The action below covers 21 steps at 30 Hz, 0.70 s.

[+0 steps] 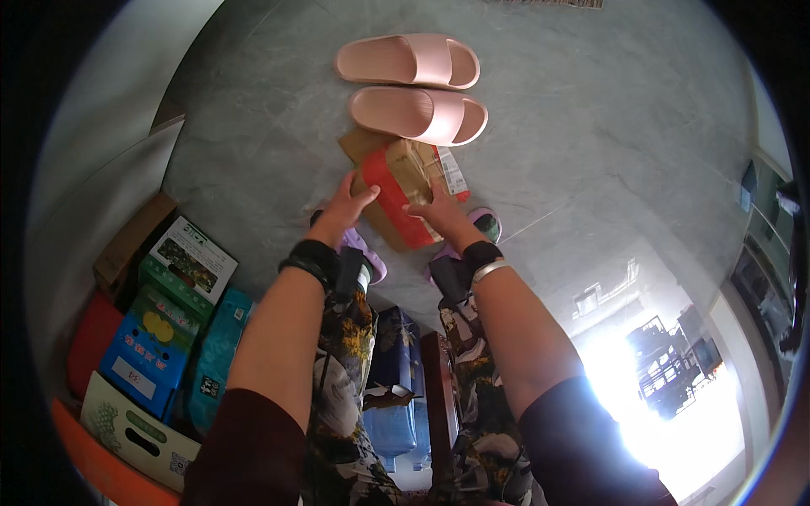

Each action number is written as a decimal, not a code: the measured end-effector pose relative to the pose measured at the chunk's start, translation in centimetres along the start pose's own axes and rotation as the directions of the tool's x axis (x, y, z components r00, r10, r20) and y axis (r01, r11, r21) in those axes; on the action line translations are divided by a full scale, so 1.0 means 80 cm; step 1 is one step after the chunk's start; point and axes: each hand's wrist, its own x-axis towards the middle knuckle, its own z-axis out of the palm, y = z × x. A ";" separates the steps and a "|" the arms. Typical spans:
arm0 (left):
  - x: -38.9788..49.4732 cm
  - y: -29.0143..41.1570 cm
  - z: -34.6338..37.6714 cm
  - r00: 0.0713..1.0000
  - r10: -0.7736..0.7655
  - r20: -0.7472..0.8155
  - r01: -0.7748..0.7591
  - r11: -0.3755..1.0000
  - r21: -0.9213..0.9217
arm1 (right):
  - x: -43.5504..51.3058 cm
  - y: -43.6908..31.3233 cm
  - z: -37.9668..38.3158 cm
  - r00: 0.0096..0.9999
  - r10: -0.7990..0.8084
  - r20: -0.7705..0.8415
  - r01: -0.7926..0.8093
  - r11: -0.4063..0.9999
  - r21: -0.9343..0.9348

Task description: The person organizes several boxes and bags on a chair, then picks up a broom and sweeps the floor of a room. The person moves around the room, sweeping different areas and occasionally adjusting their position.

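A brown cardboard box [405, 196] with a red band and a white printed label lies tilted on the grey floor, just below a pair of pink slide sandals. My left hand [348, 205] is at its left side, thumb and fingers spread. On the box's near right part rests my right hand [440, 209], thumb pointing left across the red band. Whether either hand grips the box cannot be told. The upper slide [380, 57] and the lower slide [392, 114] lie side by side, toes to the right; the lower one touches or overlaps the box's far edge.
Purple clogs [370, 256] are on my feet, close to the box. Several printed cartons, among them a blue one [142, 348], stand at the lower left beside a white panel [120, 164]. Large blue water bottles [389, 430] are below, between my legs. Bright light reflects at the lower right.
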 end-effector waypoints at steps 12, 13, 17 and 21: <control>-0.161 0.005 0.006 0.991 -0.102 0.085 0.122 0.952 -0.280 | -0.160 -0.046 -0.008 0.957 0.123 0.261 -0.247 0.819 0.519; -0.180 0.007 0.011 0.991 -0.029 0.127 0.064 0.959 -0.276 | -0.176 -0.054 -0.009 0.959 0.130 0.252 -0.248 0.816 0.523; -0.258 0.020 0.024 0.978 0.112 0.176 -0.075 0.976 -0.205 | -0.235 -0.075 -0.035 0.988 0.029 0.150 -0.091 0.898 0.431; -0.352 0.042 0.025 0.955 0.285 0.085 -0.276 0.956 -0.103 | -0.311 -0.093 -0.084 0.992 -0.013 0.122 -0.020 0.965 0.261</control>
